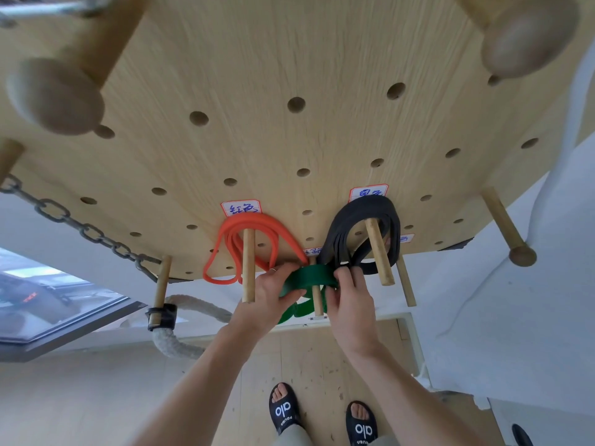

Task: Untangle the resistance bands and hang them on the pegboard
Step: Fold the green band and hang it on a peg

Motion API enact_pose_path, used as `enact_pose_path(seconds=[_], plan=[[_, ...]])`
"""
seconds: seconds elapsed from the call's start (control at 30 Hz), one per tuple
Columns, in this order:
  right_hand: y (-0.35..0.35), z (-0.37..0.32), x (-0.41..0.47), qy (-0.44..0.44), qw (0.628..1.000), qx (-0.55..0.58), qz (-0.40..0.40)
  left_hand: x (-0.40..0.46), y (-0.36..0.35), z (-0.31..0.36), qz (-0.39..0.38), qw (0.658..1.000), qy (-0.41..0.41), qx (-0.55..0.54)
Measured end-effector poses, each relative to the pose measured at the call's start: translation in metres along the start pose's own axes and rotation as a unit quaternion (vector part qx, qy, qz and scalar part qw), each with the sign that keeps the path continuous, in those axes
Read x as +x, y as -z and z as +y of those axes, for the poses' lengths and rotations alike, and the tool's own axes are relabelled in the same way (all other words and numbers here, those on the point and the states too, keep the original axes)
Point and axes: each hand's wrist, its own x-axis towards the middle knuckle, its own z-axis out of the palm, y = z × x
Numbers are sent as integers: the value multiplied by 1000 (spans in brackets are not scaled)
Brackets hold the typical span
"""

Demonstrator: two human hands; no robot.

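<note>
A wooden pegboard [257, 91] fills the upper view. An orange band [235, 233] hangs looped over a peg [248, 268] under a handwritten label. A black band [357, 220] hangs over another peg [379, 255] to the right. Between them a green band [314, 276] lies across a short middle peg [317, 300]. My left hand [267, 297] pinches the green band's left part, and my right hand [346, 300] grips its right part beside the black band. The lower green loop hangs behind my hands, partly hidden.
A metal chain [80, 226] runs along the board's left edge to a peg [161, 284] carrying a thick white rope [180, 342]. Large round-headed pegs [58, 91] stick out near the camera. More pegs [505, 226] jut at right. My sandalled feet [322, 413] stand on the wooden floor.
</note>
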Motion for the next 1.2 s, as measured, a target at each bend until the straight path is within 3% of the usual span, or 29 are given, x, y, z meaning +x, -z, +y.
enact_pose_path(seconds=[0.4,0.73,1.03,1.2], plan=[[-3,7,0,25,999,-30,-15,8,-1,4,-34,998,-14,42],[-7,14,-7,-61,997,-43,-37,2,-3,11,-1,999,-39,33],[-25,9,-7,-169,986,-14,3,2,-7,11,19,999,-38,24],[-29,15,-4,-163,987,-9,12,4,-7,10,5,999,-43,16]])
